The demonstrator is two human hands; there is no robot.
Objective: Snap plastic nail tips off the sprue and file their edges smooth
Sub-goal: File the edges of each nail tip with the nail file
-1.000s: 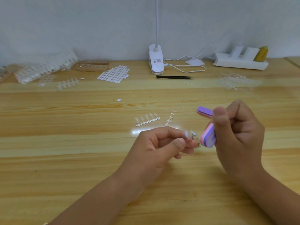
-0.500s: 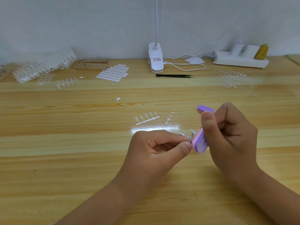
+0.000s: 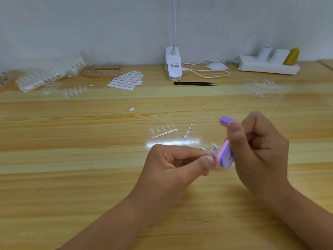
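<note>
Nail tip (image 3: 213,152) pinched between thumb and forefinger of left hand (image 3: 173,165), free edge pointing right — touching the file (image 3: 225,156). Right hand (image 3: 259,154) curls round that file, long axis near upright, thumb on top. Sprue (image 3: 164,131) with more tips lies beyond, well apart.

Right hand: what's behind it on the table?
A second purple-pink file lies on the table behind the right hand, which grips the working file. Only the second file's left end shows; the thumb covers the rest.
</note>
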